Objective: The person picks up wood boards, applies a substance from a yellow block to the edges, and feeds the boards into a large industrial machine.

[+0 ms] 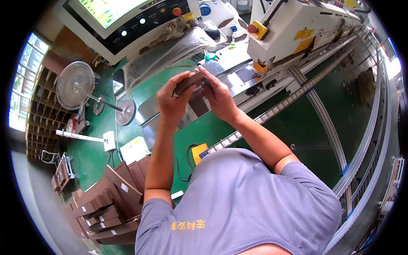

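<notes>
Your left hand [169, 98] pinches a small, flat brown panel [189, 83] between thumb and fingers, and your right hand [220, 97] grips its other end; the piece looks plain and straight-edged, tilted in the air between both hands, above the shiny metal worktable [187, 121].

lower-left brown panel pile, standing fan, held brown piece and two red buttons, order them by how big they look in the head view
brown panel pile
standing fan
held brown piece, partly hidden
left red button and right red button: look alike, unranked
</notes>
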`<state>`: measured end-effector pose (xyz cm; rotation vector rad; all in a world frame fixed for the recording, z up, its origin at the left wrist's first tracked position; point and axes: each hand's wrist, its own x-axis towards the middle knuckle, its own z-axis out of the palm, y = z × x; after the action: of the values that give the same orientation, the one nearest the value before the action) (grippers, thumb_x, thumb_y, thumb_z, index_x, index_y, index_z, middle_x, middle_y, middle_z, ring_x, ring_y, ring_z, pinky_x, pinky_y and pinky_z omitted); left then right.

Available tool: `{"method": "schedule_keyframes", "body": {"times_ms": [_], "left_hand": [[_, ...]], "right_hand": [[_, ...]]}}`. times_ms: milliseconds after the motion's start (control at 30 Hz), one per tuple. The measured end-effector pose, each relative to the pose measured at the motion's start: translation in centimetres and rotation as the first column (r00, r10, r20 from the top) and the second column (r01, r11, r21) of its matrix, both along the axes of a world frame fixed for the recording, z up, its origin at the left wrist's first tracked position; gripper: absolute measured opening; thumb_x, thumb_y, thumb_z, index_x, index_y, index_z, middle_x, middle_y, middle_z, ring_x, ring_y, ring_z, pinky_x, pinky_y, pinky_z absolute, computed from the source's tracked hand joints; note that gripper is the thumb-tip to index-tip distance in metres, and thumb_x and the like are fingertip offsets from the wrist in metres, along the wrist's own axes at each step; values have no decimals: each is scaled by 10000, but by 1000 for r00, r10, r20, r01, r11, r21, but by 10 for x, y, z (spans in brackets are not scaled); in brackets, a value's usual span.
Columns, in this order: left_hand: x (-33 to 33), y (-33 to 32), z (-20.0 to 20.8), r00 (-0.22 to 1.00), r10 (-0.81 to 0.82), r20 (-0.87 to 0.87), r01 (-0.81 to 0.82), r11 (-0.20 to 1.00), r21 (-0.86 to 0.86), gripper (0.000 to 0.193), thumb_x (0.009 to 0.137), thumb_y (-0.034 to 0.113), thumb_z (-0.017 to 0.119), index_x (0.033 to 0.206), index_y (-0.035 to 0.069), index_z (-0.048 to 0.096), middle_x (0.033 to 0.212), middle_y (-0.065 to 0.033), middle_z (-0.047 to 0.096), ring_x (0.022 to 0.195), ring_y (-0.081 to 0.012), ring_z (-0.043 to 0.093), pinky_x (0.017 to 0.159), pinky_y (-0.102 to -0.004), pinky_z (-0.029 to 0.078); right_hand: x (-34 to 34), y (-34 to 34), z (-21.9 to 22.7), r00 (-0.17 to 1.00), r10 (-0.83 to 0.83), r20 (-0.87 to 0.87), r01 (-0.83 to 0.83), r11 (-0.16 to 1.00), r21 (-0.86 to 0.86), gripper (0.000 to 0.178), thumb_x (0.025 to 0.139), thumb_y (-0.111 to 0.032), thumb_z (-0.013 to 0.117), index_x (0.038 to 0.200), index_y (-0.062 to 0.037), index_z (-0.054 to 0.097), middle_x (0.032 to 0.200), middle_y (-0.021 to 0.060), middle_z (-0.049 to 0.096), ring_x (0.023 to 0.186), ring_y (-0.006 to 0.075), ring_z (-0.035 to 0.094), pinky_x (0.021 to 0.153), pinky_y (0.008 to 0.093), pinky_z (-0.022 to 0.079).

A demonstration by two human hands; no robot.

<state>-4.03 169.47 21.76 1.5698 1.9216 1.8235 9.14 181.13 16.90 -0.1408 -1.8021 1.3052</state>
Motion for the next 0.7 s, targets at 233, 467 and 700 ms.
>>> {"method": "schedule_keyframes", "body": {"times_ms": [233,467,700], "left_hand": [[28,20,-14,989,127,74,-137,978,158,273,824,54,855,1054,42,709,1058,-72,750,963,-172,721,864,-293,571],[35,25,-17,980,127,151,-150,976,156,271,836,49,849,1065,45,705,1046,-90,747,956,-180,724,855,-302,574],[43,26,-23,989,149,12,-149,972,181,297,807,16,856,1058,47,699,1037,-103,746,947,-209,734,826,-312,585]], "right_hand": [[2,8,-6,994,-86,-72,98,980,175,634,917,133,524,1532,-10,472,1207,244,690,982,305,728,877,363,569],[12,6,3,994,-113,-6,113,983,145,660,903,86,608,1531,-72,477,1014,248,703,856,384,729,790,396,579],[22,0,23,973,-151,176,136,986,92,635,914,113,585,1511,-78,476,1063,236,716,966,417,728,833,424,578]]}}
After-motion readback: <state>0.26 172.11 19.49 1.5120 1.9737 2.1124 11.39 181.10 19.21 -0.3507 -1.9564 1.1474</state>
